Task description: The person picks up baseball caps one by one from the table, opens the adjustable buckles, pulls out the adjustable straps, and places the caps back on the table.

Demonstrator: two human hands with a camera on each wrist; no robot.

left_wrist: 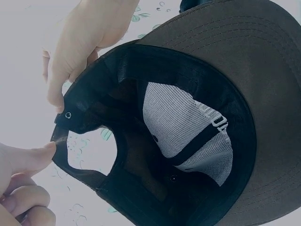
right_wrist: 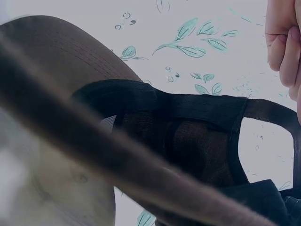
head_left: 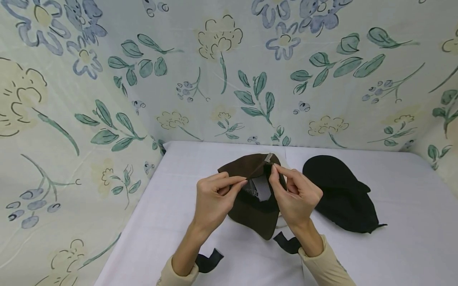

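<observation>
A brown baseball cap (head_left: 250,223) is held up over the table, with its dark inside and rear opening showing. My left hand (head_left: 216,196) pinches the end of its thin strap (head_left: 256,171) between thumb and forefinger. My right hand (head_left: 296,194) pinches the cap's back edge just below a small metal buckle (head_left: 268,158). The strap slants from the left fingertips up to the buckle. Inside the crown, the left wrist view shows a white mesh patch (left_wrist: 188,127). In the right wrist view, a blurred dark band (right_wrist: 117,150) crosses close to the camera.
A black cap (head_left: 330,186) lies right of my hands on the white-covered table (head_left: 161,222). Something pale (head_left: 282,221) shows behind the brown cap. Loose black band ends hang by the left wrist (head_left: 209,262) and right wrist (head_left: 286,242). Floral cloth (head_left: 222,79) stands behind and beside the table.
</observation>
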